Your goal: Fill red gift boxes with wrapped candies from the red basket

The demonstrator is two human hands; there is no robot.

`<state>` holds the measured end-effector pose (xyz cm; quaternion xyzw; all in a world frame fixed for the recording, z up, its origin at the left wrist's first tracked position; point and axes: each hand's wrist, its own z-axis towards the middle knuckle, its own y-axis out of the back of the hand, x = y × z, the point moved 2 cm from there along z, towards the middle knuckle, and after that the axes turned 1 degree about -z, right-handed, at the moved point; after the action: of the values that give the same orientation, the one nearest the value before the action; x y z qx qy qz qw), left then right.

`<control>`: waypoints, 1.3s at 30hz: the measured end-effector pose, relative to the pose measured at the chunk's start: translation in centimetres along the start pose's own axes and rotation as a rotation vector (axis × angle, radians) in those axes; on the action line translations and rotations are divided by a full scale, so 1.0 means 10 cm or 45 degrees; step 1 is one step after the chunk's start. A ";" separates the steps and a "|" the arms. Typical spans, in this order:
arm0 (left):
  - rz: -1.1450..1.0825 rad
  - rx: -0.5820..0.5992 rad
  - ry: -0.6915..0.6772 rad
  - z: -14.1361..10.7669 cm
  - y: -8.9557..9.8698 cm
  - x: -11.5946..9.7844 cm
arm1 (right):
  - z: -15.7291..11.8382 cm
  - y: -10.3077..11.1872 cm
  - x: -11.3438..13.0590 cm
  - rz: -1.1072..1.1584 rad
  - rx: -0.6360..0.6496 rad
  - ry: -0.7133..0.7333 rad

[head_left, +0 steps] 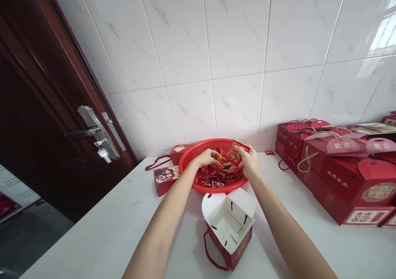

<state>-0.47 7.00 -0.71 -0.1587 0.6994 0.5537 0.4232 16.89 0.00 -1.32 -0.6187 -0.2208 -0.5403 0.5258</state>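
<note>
A red plastic basket (186, 159) holds many small red packets (216, 179). Over its left part is my left hand (209, 158), its fingers curled at a red and gold packet (222, 159). On the basket's right side my right hand (247, 157) pinches a larger red and gold packet (233, 154) by its edge. In front of the basket, between my forearms, stands an open gift box (227, 225), white inside with dark slots, red outside, with a red cord at its left.
Closed red gift boxes (337, 167) with rope handles are stacked at the right. Two small red boxes (167, 178) lie left of the basket, one with a red ribbon. A tiled wall stands behind; a dark door (62, 85) is left.
</note>
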 end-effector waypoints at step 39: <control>-0.362 -0.418 -0.118 -0.07 0.09 0.02 | -0.01 0.01 -0.01 0.086 0.087 0.042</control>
<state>-1.48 6.71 -0.29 -0.2968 0.5504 0.6015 0.4971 16.88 -0.08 -1.44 -0.5986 -0.2092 -0.5247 0.5681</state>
